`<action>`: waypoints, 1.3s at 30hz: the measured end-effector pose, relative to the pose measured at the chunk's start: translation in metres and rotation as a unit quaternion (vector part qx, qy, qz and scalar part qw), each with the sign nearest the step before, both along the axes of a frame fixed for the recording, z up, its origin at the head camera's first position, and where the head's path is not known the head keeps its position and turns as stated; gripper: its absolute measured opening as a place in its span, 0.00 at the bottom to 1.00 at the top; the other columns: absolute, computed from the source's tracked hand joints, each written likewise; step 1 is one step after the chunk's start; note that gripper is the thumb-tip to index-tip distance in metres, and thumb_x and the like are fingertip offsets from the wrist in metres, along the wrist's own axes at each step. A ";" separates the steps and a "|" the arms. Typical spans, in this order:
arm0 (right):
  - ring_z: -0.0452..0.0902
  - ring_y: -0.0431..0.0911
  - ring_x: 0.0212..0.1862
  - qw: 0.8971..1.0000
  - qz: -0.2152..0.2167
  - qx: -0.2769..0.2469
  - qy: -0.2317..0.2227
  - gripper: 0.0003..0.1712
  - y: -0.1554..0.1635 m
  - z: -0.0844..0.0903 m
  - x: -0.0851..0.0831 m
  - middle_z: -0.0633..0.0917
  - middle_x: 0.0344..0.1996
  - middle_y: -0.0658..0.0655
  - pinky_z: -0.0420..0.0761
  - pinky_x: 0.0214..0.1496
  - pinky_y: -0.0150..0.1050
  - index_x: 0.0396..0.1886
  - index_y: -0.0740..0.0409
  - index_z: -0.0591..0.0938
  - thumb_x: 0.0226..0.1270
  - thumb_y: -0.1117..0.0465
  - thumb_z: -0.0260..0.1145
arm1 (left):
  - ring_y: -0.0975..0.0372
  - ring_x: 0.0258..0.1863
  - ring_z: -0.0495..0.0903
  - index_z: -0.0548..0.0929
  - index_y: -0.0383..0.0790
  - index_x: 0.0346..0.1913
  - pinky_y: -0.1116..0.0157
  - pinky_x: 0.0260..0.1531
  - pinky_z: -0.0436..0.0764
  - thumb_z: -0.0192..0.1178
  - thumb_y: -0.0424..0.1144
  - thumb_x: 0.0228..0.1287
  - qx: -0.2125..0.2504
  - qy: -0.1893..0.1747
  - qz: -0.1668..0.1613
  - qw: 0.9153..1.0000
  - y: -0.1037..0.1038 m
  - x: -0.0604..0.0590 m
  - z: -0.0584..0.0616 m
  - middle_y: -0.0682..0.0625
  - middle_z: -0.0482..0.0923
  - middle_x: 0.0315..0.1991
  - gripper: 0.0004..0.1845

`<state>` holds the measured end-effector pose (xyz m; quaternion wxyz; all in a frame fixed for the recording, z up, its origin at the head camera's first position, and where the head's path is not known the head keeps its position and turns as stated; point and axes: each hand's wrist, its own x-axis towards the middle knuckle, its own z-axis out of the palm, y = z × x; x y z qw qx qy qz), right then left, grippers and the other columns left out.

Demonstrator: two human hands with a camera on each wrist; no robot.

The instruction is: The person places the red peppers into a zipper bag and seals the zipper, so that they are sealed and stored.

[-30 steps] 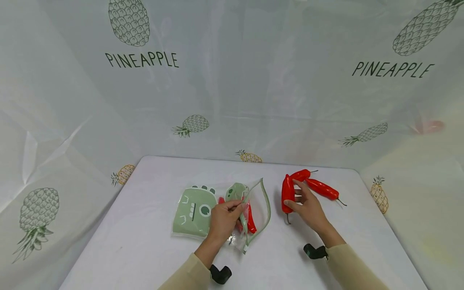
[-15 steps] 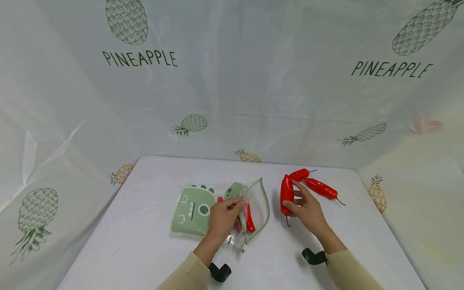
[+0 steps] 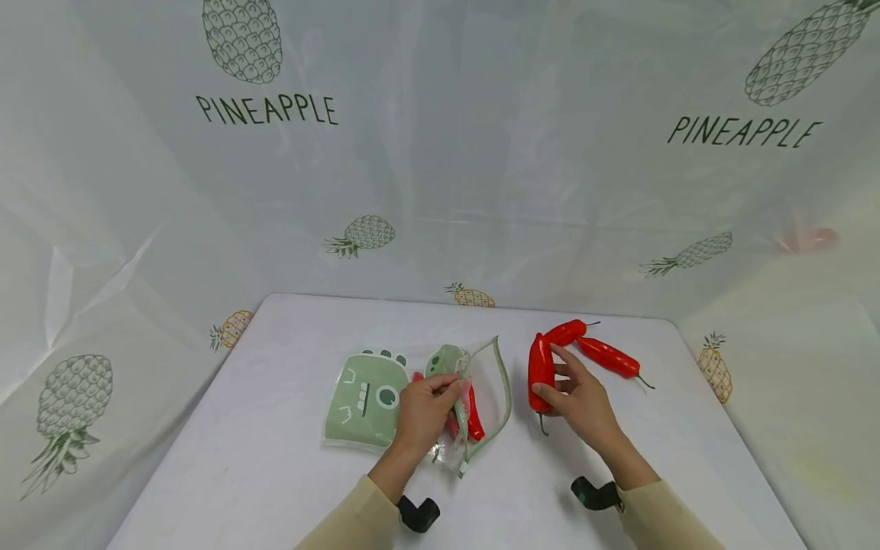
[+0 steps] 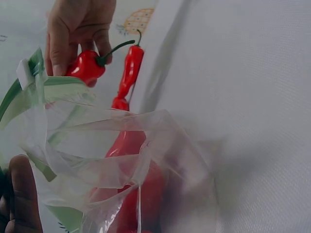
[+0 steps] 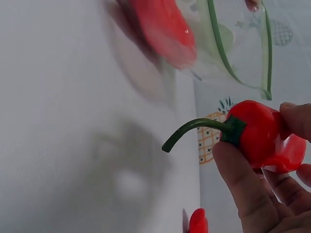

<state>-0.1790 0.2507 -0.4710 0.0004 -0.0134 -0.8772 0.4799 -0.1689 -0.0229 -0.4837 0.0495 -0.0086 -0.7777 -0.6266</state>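
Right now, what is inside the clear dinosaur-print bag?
Red chili peppers show through the bag, held open by the left hand. The hand and green print hide their number.

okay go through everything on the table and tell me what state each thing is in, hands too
zip bag: mouth open, lying on the table, a red pepper inside
left hand: pinches the bag's upper rim
right hand: grips a pepper
held pepper: in the fingers, stem toward the bag
two peppers: lying loose on the table
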 end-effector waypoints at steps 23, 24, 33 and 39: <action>0.84 0.54 0.50 0.997 0.032 -0.035 -0.066 0.47 -0.039 0.026 0.027 0.82 0.60 0.65 0.91 0.33 0.45 0.79 0.51 0.69 0.63 0.59 0.80 | 0.66 0.26 0.78 0.94 0.43 0.49 0.74 0.24 0.79 0.71 0.40 0.70 0.005 0.002 0.000 1.000 0.002 0.000 0.005 0.52 0.88 0.30 0.10; 0.84 0.54 0.49 0.996 0.034 -0.037 -0.067 0.46 -0.041 0.026 0.027 0.83 0.60 0.65 0.91 0.32 0.45 0.79 0.51 0.69 0.62 0.59 0.80 | 0.66 0.26 0.79 0.94 0.42 0.49 0.74 0.24 0.80 0.71 0.40 0.70 0.007 0.005 -0.001 1.000 0.003 0.001 0.005 0.51 0.88 0.30 0.10; 0.85 0.53 0.46 0.993 0.057 -0.068 -0.075 0.45 -0.059 0.027 0.027 0.84 0.56 0.66 0.90 0.28 0.47 0.77 0.54 0.72 0.61 0.60 0.81 | 0.65 0.31 0.81 0.93 0.43 0.51 0.73 0.30 0.83 0.70 0.43 0.72 0.011 0.005 -0.021 1.000 0.005 0.006 0.012 0.50 0.89 0.33 0.12; 0.85 0.54 0.46 0.994 0.050 -0.077 -0.066 0.43 -0.071 0.026 0.024 0.84 0.53 0.65 0.90 0.28 0.47 0.76 0.57 0.72 0.62 0.60 0.80 | 0.65 0.30 0.81 0.94 0.44 0.51 0.73 0.30 0.84 0.69 0.43 0.72 0.008 0.001 -0.029 1.000 0.009 0.010 0.014 0.51 0.90 0.33 0.11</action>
